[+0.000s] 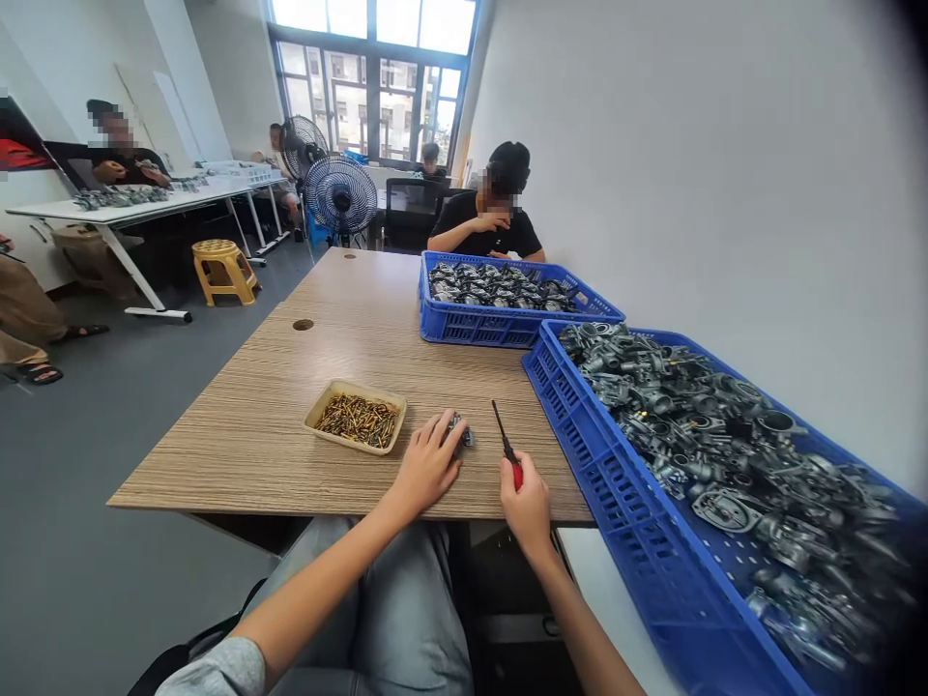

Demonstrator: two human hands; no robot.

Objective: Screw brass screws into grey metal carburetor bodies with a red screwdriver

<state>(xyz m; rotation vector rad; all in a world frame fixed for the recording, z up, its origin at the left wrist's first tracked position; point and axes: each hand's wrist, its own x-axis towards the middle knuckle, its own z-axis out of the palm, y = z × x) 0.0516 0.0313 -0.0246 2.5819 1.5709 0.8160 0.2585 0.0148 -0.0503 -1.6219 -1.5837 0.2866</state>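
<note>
The left hand (pixel 427 464) lies curved over a small metal part (pixel 456 431) near the front edge of the worktop (pixel 239 454); its fingers are bent and hold the part down; the part is mostly hidden under them, so I cannot see all of it; the right hand (pixel 526 507) is closed around the red handle of a screwdriver (pixel 507 442), and the thin metal tip points away from the person; the tip is near the small part but not touching it; a low tan tray (pixel 355 389) full of little brass screws (pixel 359 420) sits just past the left hand; a blue crate (pixel 580 435) heaped with grey metal castings (pixel 688 416) lies to the right of the right hand, close beside it, and runs past the front edge of the worktop onto a white top (pixel 601 580); a second blue crate (pixel 464 329) of metal parts sits at the far right corner of the worktop, touching the first one; a round hole (pixel 303 325) is cut in the worktop; across the far edge sits a person in a black shirt (pixel 493 213); behind are a black fan (pixel 340 196) and a yellow stool (pixel 223 271)
</note>
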